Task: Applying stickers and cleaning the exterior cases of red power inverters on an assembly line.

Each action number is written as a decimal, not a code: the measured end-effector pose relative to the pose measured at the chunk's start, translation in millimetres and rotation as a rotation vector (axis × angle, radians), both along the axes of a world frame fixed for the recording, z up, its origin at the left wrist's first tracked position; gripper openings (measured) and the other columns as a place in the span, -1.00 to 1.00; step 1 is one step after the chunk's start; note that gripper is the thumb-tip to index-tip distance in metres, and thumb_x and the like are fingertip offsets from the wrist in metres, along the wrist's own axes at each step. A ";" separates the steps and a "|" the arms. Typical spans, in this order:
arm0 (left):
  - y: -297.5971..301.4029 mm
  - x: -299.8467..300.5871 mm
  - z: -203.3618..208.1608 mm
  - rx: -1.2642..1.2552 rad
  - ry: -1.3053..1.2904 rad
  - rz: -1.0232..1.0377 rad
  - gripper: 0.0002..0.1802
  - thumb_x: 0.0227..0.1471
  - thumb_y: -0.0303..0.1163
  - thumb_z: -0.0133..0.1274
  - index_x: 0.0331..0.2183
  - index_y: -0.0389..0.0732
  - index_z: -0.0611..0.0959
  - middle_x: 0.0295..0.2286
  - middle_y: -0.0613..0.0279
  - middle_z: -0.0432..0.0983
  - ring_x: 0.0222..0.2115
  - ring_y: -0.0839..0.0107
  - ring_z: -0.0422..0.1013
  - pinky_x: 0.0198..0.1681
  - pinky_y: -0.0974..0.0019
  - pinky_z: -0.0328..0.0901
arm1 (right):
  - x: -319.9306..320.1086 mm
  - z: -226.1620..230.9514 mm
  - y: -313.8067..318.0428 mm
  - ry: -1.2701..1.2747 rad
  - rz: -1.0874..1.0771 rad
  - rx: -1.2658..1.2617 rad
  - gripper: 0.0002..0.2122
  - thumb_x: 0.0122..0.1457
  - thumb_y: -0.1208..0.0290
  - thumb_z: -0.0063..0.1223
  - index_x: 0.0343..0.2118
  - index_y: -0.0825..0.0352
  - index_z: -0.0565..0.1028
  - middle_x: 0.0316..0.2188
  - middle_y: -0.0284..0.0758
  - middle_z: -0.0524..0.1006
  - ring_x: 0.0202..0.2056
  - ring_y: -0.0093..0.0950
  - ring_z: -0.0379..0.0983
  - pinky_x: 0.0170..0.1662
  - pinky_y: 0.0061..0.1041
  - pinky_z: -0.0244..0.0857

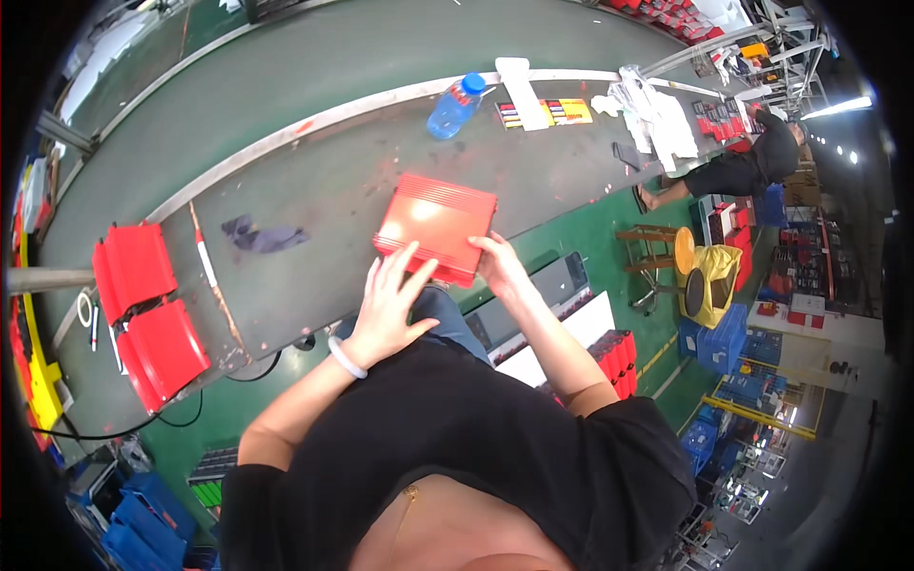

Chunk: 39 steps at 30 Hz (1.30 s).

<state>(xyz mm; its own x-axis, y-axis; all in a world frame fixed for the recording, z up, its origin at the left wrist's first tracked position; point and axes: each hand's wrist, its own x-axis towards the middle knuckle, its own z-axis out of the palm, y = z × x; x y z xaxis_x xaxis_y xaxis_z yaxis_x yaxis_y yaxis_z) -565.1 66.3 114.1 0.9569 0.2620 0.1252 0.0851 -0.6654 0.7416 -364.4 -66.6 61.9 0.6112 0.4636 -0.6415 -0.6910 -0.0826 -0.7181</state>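
Observation:
A red ribbed metal case (436, 224) lies at the near edge of the grey workbench, its glossy top catching the light. My left hand (390, 303) has its fingers spread, with the fingertips at the case's near left edge. Around the near right corner my right hand (498, 265) is closed, the fingers partly hidden by the case. Left of it on the bench is a crumpled dark cloth (262, 235).
Two red casings (138, 271) (162, 352) lie at the bench's left end, beside a long stick (211, 271). Farther back are a blue bottle (455, 107), coloured boxes (571, 111), white plastic bags (657, 114) and a phone (625, 155). A person (762, 157) works at right, beyond a wooden stool (683, 249).

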 end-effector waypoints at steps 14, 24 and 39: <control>-98.1 250.6 -37.7 -0.165 0.108 0.302 -0.22 -0.21 -0.31 0.28 0.07 -0.26 0.34 0.07 -0.06 0.20 0.10 -0.03 0.15 0.14 0.08 0.11 | 362.7 -50.5 -58.0 -0.601 0.974 -0.380 -0.58 0.01 0.12 0.22 -0.16 0.35 0.56 -0.24 -0.29 0.58 -0.22 -0.54 0.46 -0.16 -0.48 0.34; -99.3 305.2 -24.9 -0.136 0.198 0.476 -0.28 -0.19 -0.39 0.25 0.06 -0.23 0.37 0.04 0.01 0.25 0.07 0.02 0.21 0.11 0.14 0.17 | 459.7 -96.8 73.2 -1.283 0.634 -0.947 -0.27 -0.13 -0.23 0.15 -0.10 0.40 0.45 -0.09 -0.13 0.37 0.00 -0.19 0.29 0.02 -0.15 0.20; -68.4 339.3 -35.7 -0.138 0.077 0.590 -0.28 -0.16 -0.32 0.23 0.06 -0.23 0.35 0.06 -0.04 0.20 0.07 -0.01 0.21 0.10 0.11 0.17 | 447.8 -125.4 89.7 -1.433 0.314 -0.512 -0.83 -0.03 0.29 0.19 -0.37 0.19 0.53 -0.40 -0.30 0.48 -0.20 -0.26 0.38 -0.13 -0.19 0.19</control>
